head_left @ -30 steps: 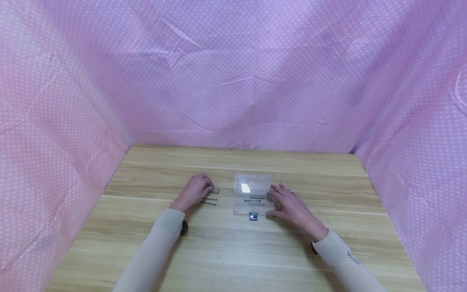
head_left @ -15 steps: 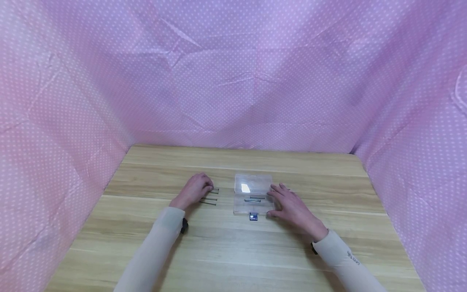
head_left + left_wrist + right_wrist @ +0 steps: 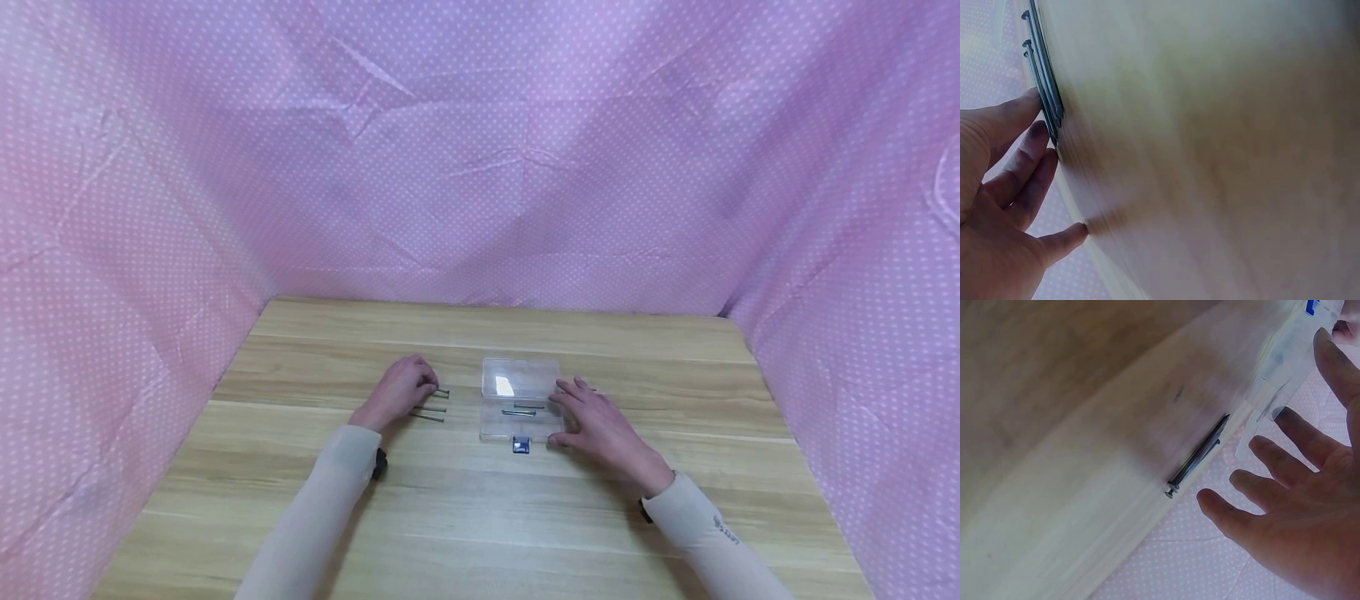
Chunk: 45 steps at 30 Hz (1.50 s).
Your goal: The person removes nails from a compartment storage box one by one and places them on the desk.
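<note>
My left hand is at the left of the table. Its thumb and fingertips pinch the pointed end of a nail, with more long nails right beside it. Two further nails lie nearer the front, partly under the hand. A clear plastic box stands at the middle with its lid tipped back. Inside it are a few nails. Over the box's right side my right hand spreads its extended fingers, thumb by the front corner and fingertips at the lid's edge.
A blue latch or label sticks out at the box's front. More dark nails lie on the wooden table beyond my right hand, mostly hidden by it in the head view. Pink dotted cloth surrounds the table's back and sides.
The nail at the left fingertips has shifted very slightly, its head end closer to the one in front. My right hand and the box have stayed put.
</note>
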{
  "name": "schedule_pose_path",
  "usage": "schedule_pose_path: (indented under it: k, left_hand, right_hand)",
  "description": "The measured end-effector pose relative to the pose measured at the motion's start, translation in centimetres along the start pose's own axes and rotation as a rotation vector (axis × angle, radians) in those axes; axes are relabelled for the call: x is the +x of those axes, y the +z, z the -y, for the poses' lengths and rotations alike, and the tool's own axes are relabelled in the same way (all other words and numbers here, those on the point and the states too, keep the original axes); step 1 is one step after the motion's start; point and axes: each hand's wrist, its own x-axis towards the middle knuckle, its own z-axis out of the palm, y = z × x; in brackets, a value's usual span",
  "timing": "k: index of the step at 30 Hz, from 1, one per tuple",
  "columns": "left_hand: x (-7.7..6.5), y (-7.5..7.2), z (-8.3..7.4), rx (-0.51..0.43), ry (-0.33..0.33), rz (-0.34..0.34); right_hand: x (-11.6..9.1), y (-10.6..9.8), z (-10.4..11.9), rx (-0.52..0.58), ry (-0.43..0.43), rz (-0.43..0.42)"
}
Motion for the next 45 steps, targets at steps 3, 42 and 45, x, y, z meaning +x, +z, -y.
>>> schedule_pose_path:
  k: [3,42,45]
  left_hand:
    - [0.0,-0.2,-0.1,-0.003,0.002,0.003]
    - [0.1,1.6,-8.6,0.026,0.257,-0.066]
    - [0.5,2.1,-9.3,0.037,0.251,-0.031]
  right_hand:
    - [0.0,0.0,0.0,-0.001,0.0,0.0]
    - [0.0,0.0,0.1,0.03,0.023,0.007]
    - [0.1,-0.2,0.1,0.034,0.027,0.006]
